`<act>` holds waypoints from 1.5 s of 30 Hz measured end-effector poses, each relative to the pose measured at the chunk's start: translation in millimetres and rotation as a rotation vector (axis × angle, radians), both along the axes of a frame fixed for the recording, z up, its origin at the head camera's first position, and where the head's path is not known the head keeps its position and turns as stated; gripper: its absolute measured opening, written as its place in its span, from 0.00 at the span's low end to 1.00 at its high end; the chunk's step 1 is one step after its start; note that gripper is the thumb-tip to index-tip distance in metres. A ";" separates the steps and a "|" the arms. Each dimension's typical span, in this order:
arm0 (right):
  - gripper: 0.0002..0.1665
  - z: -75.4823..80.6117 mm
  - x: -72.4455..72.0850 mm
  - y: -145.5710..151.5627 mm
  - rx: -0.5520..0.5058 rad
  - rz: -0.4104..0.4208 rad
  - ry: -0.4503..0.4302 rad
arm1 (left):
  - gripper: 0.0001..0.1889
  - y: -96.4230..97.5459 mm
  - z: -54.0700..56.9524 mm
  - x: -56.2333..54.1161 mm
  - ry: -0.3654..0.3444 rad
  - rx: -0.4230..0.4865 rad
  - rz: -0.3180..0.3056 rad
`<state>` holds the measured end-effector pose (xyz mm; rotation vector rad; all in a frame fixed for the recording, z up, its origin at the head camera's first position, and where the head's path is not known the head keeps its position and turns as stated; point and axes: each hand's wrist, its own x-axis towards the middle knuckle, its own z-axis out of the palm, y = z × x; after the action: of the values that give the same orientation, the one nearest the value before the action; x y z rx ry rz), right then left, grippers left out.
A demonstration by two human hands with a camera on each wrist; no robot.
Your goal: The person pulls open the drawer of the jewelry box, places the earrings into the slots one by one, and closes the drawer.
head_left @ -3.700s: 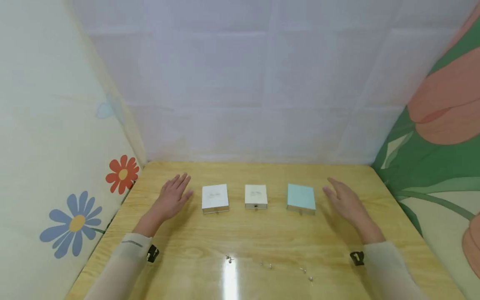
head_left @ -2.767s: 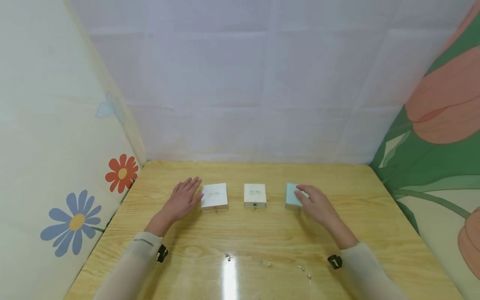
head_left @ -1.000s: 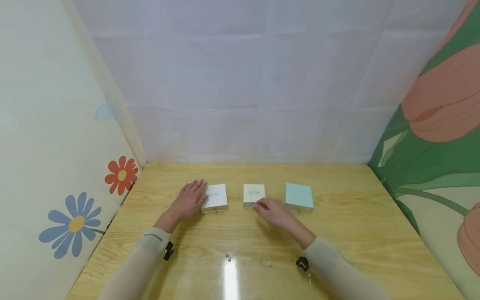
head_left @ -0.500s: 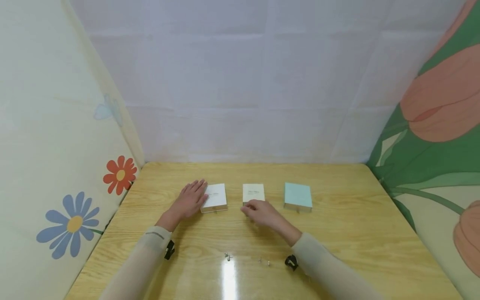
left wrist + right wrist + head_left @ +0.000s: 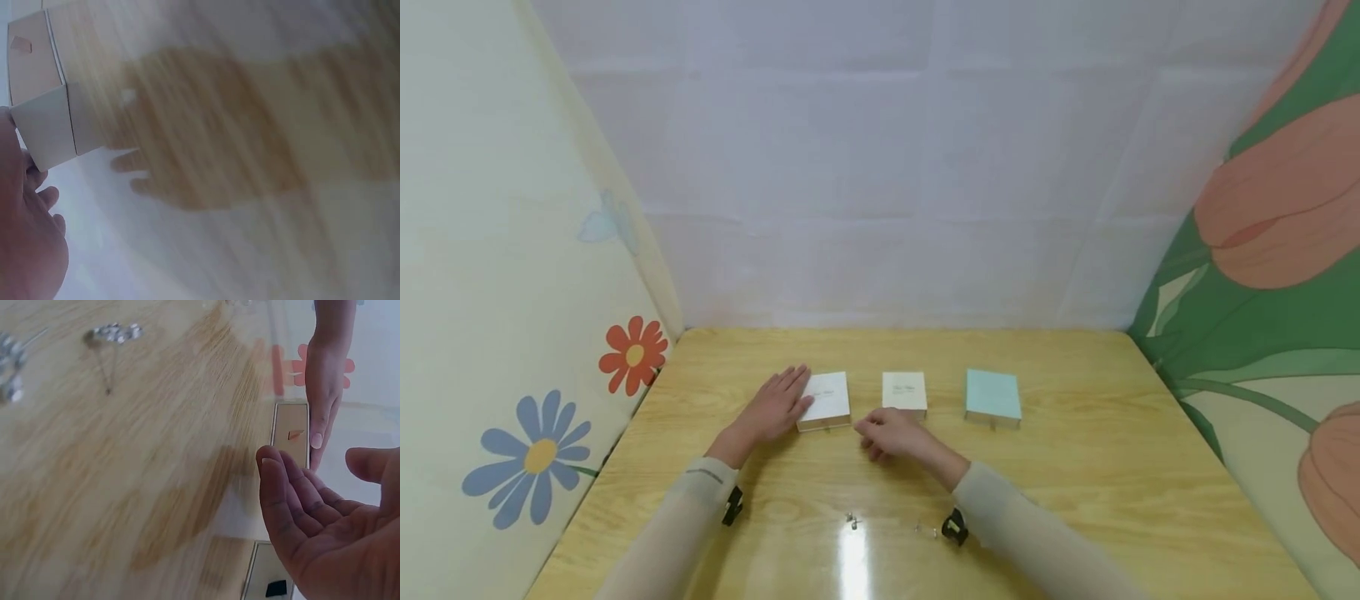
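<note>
A white drawer box (image 5: 831,398) with faint lettering stands left of centre on the table. My left hand (image 5: 772,408) rests against its left side, fingers straight and reaching over the edge. In the left wrist view, that hand (image 5: 28,244) touches the box's side (image 5: 47,122). My right hand (image 5: 891,433) hovers just in front of the gap between the white box and a smaller cream box (image 5: 904,392). In the right wrist view, this hand (image 5: 331,531) has loosely bent fingers, thumb apart, holding nothing. A small orange ribbon tab (image 5: 295,434) shows on the white box's front.
A light blue box (image 5: 992,396) stands to the right. Small earrings (image 5: 852,521) lie nearer the front, with another pair (image 5: 925,530) by the right wrist's black camera (image 5: 955,527). Sparkly earrings (image 5: 115,332) show close up in the right wrist view. Cloth hangs behind the table.
My right hand has moved left, from the blue box past the cream box toward the white one. My left hand has come in from the left onto the white box.
</note>
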<state>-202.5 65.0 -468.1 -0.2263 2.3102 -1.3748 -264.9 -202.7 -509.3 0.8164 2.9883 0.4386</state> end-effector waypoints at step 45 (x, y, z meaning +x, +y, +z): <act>0.15 -21.9 -7.6 -64.8 -0.241 -0.224 -0.276 | 0.34 4.4 14.1 1.6 -0.087 -0.133 -0.031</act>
<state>-210.1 0.2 -490.0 0.1473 1.9886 -1.6789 -263.3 -198.3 -495.2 0.8087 2.8839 0.2639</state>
